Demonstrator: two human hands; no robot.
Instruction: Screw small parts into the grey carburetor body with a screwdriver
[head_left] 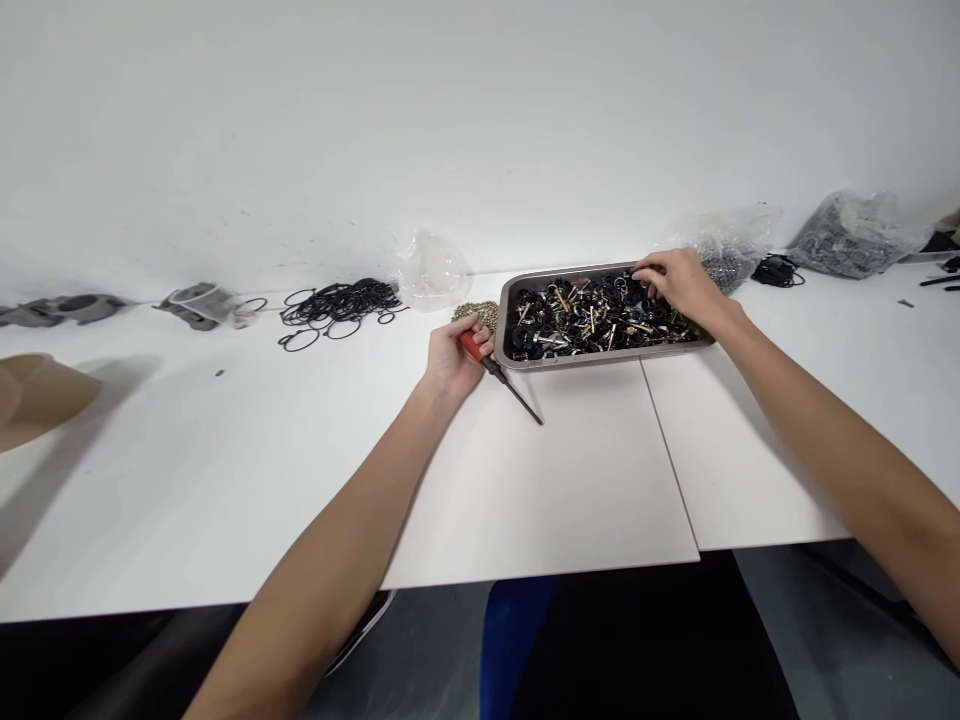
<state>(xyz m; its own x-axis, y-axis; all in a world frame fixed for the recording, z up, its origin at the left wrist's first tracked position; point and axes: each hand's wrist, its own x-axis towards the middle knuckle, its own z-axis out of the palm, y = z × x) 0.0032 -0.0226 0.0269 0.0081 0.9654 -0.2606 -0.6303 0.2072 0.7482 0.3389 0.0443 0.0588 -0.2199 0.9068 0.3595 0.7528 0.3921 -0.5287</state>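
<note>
We keep the left hand (452, 358) closed around the screwdriver (501, 375) at 9 o'clock of the tray (600, 357); the right hand (679, 283), grip curled, picks carefully among the small parts (585, 320).

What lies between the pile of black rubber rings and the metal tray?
In the head view, a clear plastic bag and a small heap of brass-coloured parts lie between the black rubber rings and the metal tray.

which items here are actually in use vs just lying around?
In use:
- red-handled screwdriver, gripped by left hand
- shallow steel tray of small black and brass parts, right hand reaching in

Lying about:
- loose black rubber rings
- clear plastic bags
- grey moulded pieces
- small brass-coloured pile
</note>
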